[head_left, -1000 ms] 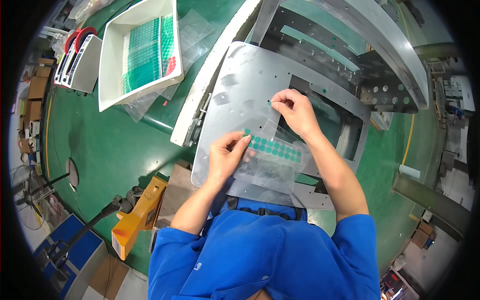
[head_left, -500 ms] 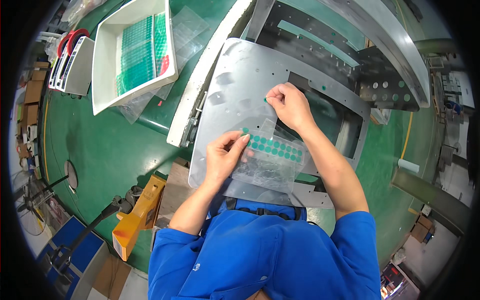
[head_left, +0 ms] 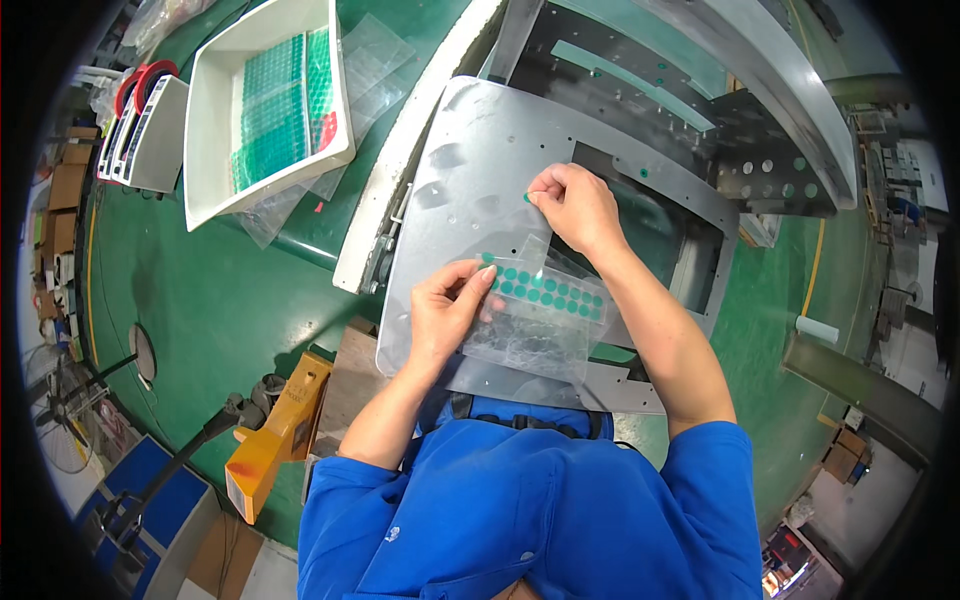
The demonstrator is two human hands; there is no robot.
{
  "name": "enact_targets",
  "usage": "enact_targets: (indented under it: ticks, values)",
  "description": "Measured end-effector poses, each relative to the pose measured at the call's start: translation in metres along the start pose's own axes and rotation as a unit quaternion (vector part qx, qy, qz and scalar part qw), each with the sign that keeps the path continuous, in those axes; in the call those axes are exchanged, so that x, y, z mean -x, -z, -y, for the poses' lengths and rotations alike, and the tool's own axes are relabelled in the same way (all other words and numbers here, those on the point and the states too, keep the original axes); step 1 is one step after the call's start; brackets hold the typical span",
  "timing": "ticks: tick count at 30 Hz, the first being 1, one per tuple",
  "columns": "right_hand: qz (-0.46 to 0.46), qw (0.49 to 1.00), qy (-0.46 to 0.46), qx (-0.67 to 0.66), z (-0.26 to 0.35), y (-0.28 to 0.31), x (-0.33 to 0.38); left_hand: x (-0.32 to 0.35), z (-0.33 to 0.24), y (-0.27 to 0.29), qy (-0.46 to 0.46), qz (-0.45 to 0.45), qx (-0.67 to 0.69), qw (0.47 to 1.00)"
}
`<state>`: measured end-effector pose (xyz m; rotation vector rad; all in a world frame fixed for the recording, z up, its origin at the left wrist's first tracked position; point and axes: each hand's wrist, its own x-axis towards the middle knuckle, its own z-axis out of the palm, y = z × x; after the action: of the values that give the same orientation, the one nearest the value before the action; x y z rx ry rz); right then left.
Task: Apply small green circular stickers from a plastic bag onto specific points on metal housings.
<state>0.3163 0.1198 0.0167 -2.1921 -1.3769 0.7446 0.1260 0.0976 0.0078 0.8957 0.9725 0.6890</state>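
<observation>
My left hand (head_left: 443,308) pinches the upper left corner of a clear plastic sheet (head_left: 520,345) between thumb and fingers. Two rows of round green stickers (head_left: 547,291) run along the sheet's upper part, and one more green dot shows by my left fingertips. Beyond it and to the right, my right hand (head_left: 580,208) is closed in a pinch on a small green round sticker (head_left: 527,197), mostly covered by the fingertips. Both hands are over a grey metal panel (head_left: 465,190) with small holes and a large rectangular opening. Whether the right fingertips touch the panel is hard to tell.
At the far left, a white plastic bin (head_left: 217,120) holds sheets of green dots and a little red. Clear plastic sheets (head_left: 375,60) lie beside it. A bent metal frame (head_left: 775,70) rises at the far right. A yellow metal part (head_left: 282,435) stands at the near left.
</observation>
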Motion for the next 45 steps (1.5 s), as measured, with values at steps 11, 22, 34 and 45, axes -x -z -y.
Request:
enact_targets:
  ticks: [11, 22, 34, 45]
  values:
    - [0.105, 0.967, 0.005, -0.233, 0.001, 0.024, 0.018, 0.031, -0.03, -0.006, -0.059, 0.072, -0.045, 0.995]
    - [-0.035, 0.95, 0.01, -0.312, -0.029, 0.057, 0.148, 0.032, -0.009, -0.077, -0.029, 0.224, -0.185, 0.956]
    - [-0.309, 0.908, -0.166, -0.231, -0.23, 0.112, 0.143, 0.012, 0.026, -0.122, 0.05, 0.258, -0.177, 0.949]
    - [-0.208, 0.956, -0.179, -0.1, -0.231, 0.127, 0.129, 0.01, 0.024, -0.128, 0.069, 0.239, -0.19, 0.95]
